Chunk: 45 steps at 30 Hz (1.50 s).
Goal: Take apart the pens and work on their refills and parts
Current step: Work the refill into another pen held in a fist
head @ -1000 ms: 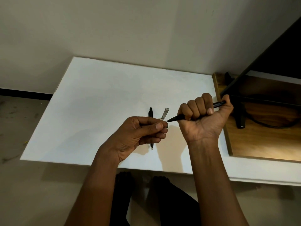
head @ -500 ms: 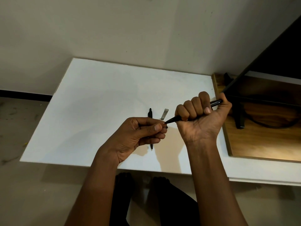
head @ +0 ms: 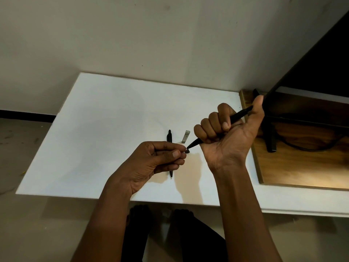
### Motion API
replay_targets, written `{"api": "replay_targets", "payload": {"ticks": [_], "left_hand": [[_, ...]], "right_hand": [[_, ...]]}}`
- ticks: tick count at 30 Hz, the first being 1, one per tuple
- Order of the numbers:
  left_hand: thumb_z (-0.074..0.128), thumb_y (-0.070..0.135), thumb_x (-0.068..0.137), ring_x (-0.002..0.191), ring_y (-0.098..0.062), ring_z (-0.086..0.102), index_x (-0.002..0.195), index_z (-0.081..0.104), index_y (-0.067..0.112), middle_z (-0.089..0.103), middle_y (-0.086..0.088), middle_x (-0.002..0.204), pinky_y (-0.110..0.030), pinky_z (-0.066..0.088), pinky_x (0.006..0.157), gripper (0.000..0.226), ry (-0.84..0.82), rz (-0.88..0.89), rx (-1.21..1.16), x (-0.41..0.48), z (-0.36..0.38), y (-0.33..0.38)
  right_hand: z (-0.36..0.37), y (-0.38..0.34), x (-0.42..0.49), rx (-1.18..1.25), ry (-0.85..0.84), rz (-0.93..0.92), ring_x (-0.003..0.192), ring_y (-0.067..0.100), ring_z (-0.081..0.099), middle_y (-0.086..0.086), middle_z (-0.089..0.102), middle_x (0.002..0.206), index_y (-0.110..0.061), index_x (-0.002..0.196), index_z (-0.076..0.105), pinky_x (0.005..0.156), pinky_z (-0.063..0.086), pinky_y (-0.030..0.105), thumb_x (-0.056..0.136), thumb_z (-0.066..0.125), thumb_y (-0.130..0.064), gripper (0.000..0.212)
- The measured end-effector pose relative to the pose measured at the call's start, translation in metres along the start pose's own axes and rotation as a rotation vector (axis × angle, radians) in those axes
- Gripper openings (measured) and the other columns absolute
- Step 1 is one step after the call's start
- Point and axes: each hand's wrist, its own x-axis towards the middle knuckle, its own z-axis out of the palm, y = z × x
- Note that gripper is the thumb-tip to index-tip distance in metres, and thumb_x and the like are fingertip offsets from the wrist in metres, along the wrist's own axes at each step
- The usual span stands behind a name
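My right hand (head: pixel 229 138) is closed in a fist around a black pen (head: pixel 238 115), thumb resting near its rear end and its tip pointing down-left. My left hand (head: pixel 151 163) pinches a small dark piece (head: pixel 187 151) between thumb and forefinger, right at the pen's tip. A second black pen (head: pixel 169 138) lies on the white table (head: pixel 113 129), partly hidden under my left fingers. A small clear grey case (head: pixel 185 136) lies just right of that pen.
A brown wooden board (head: pixel 302 167) lies on the table at the right, carrying a black stand (head: pixel 270 138) and a black cable (head: pixel 306 148). A dark slanted panel rises at the upper right. The wall is behind the table, floor to the left.
My right hand has tilted, its thumb moving up along the pen's rear end. The pen's tip has come against the small piece in my left fingers.
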Motion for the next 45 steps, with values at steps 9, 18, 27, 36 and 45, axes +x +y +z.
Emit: {"api": "replay_targets", "payload": {"ticks": [9,18,27,36,45], "left_hand": [[0.085,0.032,0.069,0.091,-0.016,0.077,0.102,0.081,0.017,0.080,-0.010,0.101,-0.021,0.060,0.075,0.037,-0.012,-0.009,0.001,0.000,0.001,0.000],[0.084,0.031,0.070,0.090,-0.016,0.077,0.101,0.081,0.018,0.080,-0.010,0.100,-0.020,0.059,0.075,0.034,-0.012,-0.009,0.008,-0.001,0.001,0.001],[0.085,0.035,0.070,0.088,-0.015,0.077,0.100,0.082,0.017,0.080,-0.007,0.097,-0.020,0.059,0.074,0.035,-0.029,0.013,0.010,-0.002,0.002,0.003],[0.084,0.035,0.070,0.086,-0.014,0.077,0.098,0.082,0.020,0.080,-0.005,0.094,-0.019,0.059,0.072,0.031,-0.032,0.029,0.008,-0.002,0.003,0.004],[0.084,0.032,0.072,0.086,-0.015,0.077,0.098,0.082,0.019,0.080,-0.006,0.094,-0.020,0.059,0.073,0.029,-0.037,0.035,-0.002,-0.002,0.002,0.004]], "right_hand": [[-0.005,0.002,-0.001,0.098,0.045,-0.001,0.038,0.010,0.010,-0.005,0.015,0.043,-0.017,0.046,0.035,0.043,0.018,0.019,0.092,0.034,-0.058,0.062],[-0.007,0.003,0.000,0.169,0.047,0.014,0.039,0.011,0.010,-0.005,0.014,0.044,-0.016,0.047,0.035,0.042,0.018,0.020,0.092,0.036,-0.061,0.064],[-0.011,0.005,0.001,0.261,0.085,0.018,0.040,0.010,0.009,-0.006,0.013,0.046,-0.017,0.047,0.035,0.041,0.017,0.021,0.095,0.035,-0.061,0.065],[-0.012,0.008,0.002,0.315,0.041,0.039,0.040,0.010,0.011,-0.006,0.015,0.045,-0.016,0.047,0.039,0.039,0.019,0.021,0.097,0.031,-0.060,0.067],[-0.012,0.009,0.002,0.321,0.052,0.028,0.040,0.009,0.010,-0.007,0.015,0.046,-0.016,0.047,0.039,0.039,0.018,0.021,0.098,0.029,-0.058,0.067]]}}
